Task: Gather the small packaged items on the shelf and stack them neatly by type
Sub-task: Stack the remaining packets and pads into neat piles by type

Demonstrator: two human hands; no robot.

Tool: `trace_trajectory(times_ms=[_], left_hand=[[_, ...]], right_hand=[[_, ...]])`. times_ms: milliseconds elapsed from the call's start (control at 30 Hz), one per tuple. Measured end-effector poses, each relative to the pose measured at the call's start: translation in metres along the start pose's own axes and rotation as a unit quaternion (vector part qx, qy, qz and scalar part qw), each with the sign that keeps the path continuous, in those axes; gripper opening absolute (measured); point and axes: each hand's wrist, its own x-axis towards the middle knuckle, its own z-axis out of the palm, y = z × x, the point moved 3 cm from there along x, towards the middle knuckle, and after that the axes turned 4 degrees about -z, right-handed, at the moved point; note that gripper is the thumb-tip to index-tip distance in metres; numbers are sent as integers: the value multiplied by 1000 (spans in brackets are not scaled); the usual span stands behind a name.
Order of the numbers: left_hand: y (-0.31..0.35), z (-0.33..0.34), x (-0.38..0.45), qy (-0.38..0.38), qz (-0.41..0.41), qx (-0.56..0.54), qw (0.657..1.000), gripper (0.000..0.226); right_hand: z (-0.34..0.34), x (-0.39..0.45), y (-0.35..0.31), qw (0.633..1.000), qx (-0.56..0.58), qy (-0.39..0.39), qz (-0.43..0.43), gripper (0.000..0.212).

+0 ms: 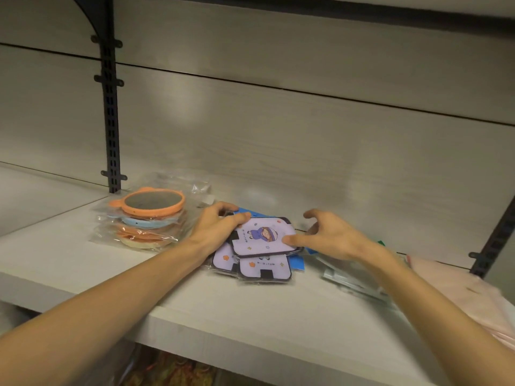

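Lilac card pack between both hands — left grip holding its edge, right grip wide, thumb touching.

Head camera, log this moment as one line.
left hand grips purple card stack | right hand thumb touching it | mirror stack beside, apart
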Motion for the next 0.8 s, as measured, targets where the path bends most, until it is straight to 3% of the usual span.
trace_trajectory(times_ms=[100,367,467,600,800], left_hand=[[1,0,0,6,8,-4,1000,31],[0,-5,-1,1,-1,12,1000,35],[1,-5,-2,-5,-2,10,1000,41],[4,-1,-5,-19,-3,15,1000,65],[5,0,-6,-12,-8,15,1000,63]], right_hand=[[3,-2,-3,995,93,19,-32,84],[3,15,-2,954,297,29,2,67],[0,20,-1,944,326,45,19,60],[-8,24,4,930,361,63,31,56],[-8,25,3,947,315,65,15,51]])
